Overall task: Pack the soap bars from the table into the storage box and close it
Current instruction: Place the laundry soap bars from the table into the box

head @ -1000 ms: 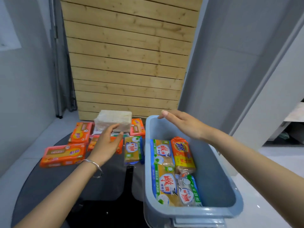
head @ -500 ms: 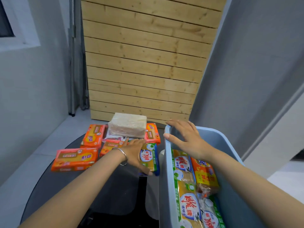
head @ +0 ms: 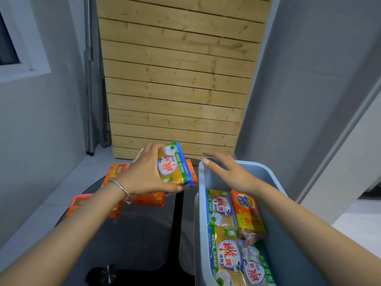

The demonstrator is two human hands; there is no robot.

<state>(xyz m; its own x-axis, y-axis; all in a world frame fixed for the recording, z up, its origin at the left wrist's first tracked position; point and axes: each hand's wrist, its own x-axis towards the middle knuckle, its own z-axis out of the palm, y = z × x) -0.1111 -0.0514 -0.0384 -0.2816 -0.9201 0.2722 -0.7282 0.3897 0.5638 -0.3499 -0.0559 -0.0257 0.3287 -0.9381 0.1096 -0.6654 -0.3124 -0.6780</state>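
My left hand point(head: 144, 172) grips a blue-and-green wrapped soap bar point(head: 175, 165), lifted off the dark round table point(head: 132, 234) and tilted, just left of the storage box. My right hand point(head: 228, 174) rests with fingers spread on the far left corner of the grey-blue storage box point(head: 203, 213). Inside the box lie several wrapped bars: green-and-white ones point(head: 222, 211) and an orange Tide bar point(head: 247, 213). Orange soap packs point(head: 148, 199) remain on the table, partly hidden under my left arm.
A wooden slat panel point(head: 177, 79) stands behind the table. Grey walls flank both sides, with a window frame point(head: 18, 58) at the left. A small metal knob point(head: 108, 274) sits on the table's near edge. No box lid is in sight.
My left hand closed on the blue-and-green soap bar that lay on the table and raised it toward the box. My right hand stayed at the box's far rim.
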